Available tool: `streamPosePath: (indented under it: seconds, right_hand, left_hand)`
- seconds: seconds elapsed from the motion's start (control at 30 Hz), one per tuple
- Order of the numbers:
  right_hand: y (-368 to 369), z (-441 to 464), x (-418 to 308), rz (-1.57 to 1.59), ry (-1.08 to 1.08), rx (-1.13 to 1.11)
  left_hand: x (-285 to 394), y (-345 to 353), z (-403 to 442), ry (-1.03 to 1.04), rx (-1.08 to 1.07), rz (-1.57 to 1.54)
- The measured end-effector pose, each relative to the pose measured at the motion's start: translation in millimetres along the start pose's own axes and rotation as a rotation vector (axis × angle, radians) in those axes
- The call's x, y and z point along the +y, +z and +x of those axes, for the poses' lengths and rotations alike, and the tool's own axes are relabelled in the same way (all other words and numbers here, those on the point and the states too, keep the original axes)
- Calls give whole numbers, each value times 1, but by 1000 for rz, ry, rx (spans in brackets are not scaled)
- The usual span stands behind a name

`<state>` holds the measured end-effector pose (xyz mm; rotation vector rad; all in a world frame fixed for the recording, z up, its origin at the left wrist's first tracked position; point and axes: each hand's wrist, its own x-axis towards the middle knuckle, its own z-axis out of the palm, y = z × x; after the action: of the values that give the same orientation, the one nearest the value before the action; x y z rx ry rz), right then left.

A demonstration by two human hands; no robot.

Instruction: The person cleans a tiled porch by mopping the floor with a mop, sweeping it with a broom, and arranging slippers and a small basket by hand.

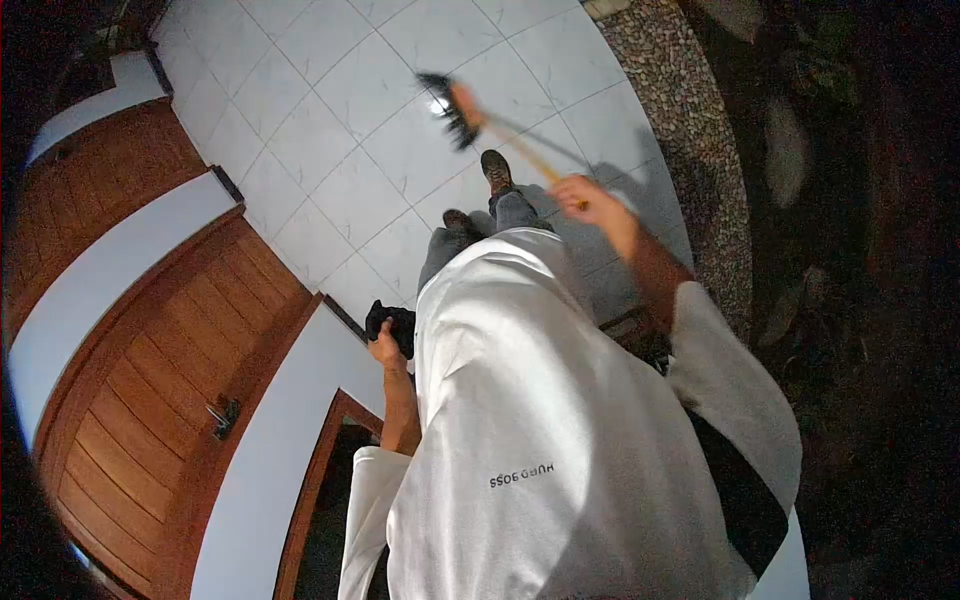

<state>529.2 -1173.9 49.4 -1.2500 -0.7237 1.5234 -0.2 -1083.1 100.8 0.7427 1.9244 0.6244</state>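
Observation:
My right hand (583,199) is wrapped round the yellow handle of a broom (466,104), out to the right of my body. The broom has an orange head with black bristles, which reach the white tiled floor (340,130) ahead of my feet; its outline is a little blurred. Down at my left side, my left hand (384,345) is closed on a bunched black cloth (392,322). My dark shoe (495,168) stands just behind the broom head, and the other shoe is partly covered by my trouser leg.
To the left runs a white wall with a wooden door (180,400) and its metal handle (222,416). Further along is a second wooden door (100,190). A pebble border (690,130) edges the tiles on the right, with dark ground and plants beyond.

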Motion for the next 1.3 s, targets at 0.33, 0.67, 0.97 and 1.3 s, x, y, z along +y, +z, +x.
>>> streamPosePath:
  seconds: [0.33, 0.67, 0.97, 1.3]
  right_hand:
    - [-115, -81, 29, 175, 472, 903]
    - [194, -113, 11, 764, 537, 354]
    - [392, -76, 90, 701, 946, -145]
    - [171, -230, 132, 29, 127, -306]
  left_hand:
    - [-7, -2, -76, 47, 146, 79]
    - [-154, -76, -48, -115, 86, -27]
    - [-224, -120, -99, -172, 131, 92]
    - [-258, -151, -175, -214, 209, 242]
